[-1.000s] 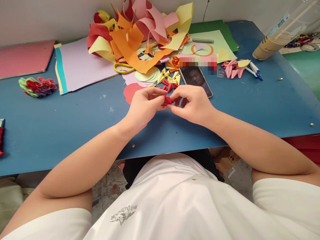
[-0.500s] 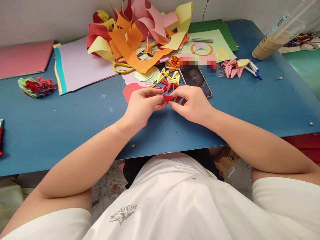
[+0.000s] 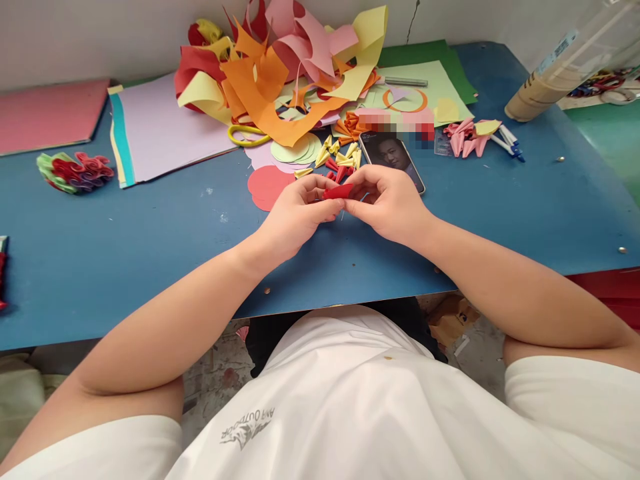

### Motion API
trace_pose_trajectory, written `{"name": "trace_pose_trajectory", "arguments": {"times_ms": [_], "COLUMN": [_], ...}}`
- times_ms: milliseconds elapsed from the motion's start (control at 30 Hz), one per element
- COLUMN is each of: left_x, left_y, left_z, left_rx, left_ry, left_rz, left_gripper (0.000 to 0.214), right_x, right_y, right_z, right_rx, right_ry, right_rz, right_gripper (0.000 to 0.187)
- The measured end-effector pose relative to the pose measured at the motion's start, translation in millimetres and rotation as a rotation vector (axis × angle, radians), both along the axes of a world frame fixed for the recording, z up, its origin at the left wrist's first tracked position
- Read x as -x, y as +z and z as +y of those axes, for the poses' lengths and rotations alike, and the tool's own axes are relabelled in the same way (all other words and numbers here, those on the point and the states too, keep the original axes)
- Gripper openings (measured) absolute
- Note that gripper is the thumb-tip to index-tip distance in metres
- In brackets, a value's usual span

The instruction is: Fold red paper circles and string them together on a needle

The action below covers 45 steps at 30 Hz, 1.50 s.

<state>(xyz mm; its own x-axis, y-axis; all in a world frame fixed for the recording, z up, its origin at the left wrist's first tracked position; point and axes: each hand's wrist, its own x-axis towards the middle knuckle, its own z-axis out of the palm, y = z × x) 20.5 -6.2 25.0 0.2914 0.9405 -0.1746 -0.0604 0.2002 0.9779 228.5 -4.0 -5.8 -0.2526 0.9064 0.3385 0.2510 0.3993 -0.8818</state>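
A small folded piece of red paper (image 3: 338,192) is pinched between my two hands above the middle of the table. My left hand (image 3: 295,212) grips its left part, thumb below and fingers behind. On the other side my right hand (image 3: 393,203) has its thumb and fingertips closed on the same piece. A thin, needle-like line shows just below the fingertips. Right behind my hands lie small red folded cones (image 3: 341,172), yellow folded cones (image 3: 349,157) and orange ones (image 3: 348,125). Red paper circles (image 3: 267,189) lie beside my left hand.
A phone (image 3: 400,160) lies behind my right hand. Paper offcuts (image 3: 260,87) heap up at the back with yellow-handled scissors (image 3: 249,137). A paper flower (image 3: 75,175) is at left, pink cones (image 3: 465,137) and pens (image 3: 509,141) at right, near a tall plastic cup (image 3: 540,87).
The red paper has turned and now shows a longer, flatter face between my fingertips. My left fingers have shifted slightly right, and my grip has changed a little.
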Motion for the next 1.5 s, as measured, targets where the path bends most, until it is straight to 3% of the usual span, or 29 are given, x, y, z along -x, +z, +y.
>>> {"name": "trace_pose_trajectory", "arguments": {"times_ms": [300,500,633,933,1267,1500], "left_x": [-2,0,0,-1,-2,-2], "left_y": [2.9,3.9,2.6,-0.6,3.8,6.5], "left_z": [0,3,2,-1,-2,-2], "left_rx": [-0.009,-0.018,-0.005,-0.054,-0.038,-0.058], "left_ry": [0.042,0.122,0.086,-0.092,-0.007,0.019], "left_rz": [0.007,0.054,-0.022,-0.116,-0.063,-0.048], "left_gripper": [0.019,0.021,0.018,0.03,0.017,0.017], "right_x": [-3,-1,1,3,3,2], "right_y": [-8.8,4.1,9.7,21.3,16.7,15.7], "right_z": [1,-6,-10,-12,-8,-5], "right_rx": [-0.02,-0.033,-0.019,0.188,0.257,0.248], "right_ry": [-0.023,0.087,0.137,0.068,0.11,0.152], "right_rz": [0.035,-0.03,-0.065,0.006,0.087,0.165], "right_gripper": [0.055,0.039,0.033,0.056,0.055,0.068]}}
